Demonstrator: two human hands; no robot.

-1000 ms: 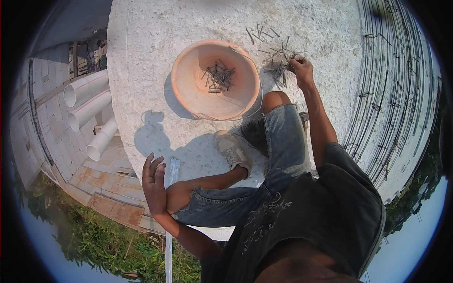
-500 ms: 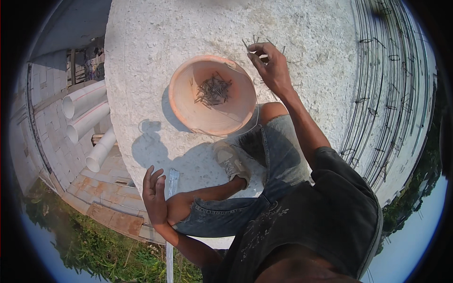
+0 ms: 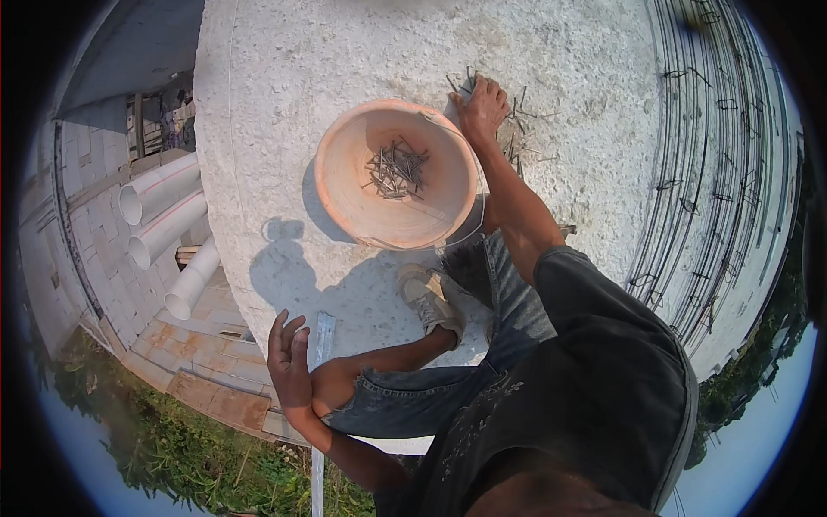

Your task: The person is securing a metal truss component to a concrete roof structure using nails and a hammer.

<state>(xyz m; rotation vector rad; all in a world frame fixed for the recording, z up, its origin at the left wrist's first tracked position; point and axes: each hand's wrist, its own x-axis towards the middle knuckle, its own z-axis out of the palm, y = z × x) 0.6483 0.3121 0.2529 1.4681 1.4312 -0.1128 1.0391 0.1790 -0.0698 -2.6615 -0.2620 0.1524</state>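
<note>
My right hand [image 3: 484, 108] reaches past the bucket, low over the rough concrete, its thumb apart from the bent fingers. Loose nails [image 3: 519, 112] lie around and beside it, and some stick out by its fingertips; whether any is in its grasp is partly hidden. Left of that hand stands a round orange-pink bucket [image 3: 349, 202] with a thin wire handle. In its bottom lies a heap of nails [image 3: 398, 168]. My left hand [image 3: 289, 366] is raised at my left knee, its wrist against the leg, fingers loosely bent and apart, with nothing in them.
Tied steel rebar [image 3: 689, 172] runs along the slab's right side. White pipes [image 3: 159, 189] jut out beyond the left edge, above lower blockwork [image 3: 86, 241]. A long metal bar [image 3: 322, 340] lies by my left knee. Greenery [image 3: 198, 448] grows below the edge.
My right hand has come down onto the scattered nails, and its thumb and fingers have moved apart. My left hand stays at the knee. The view has shifted slightly.
</note>
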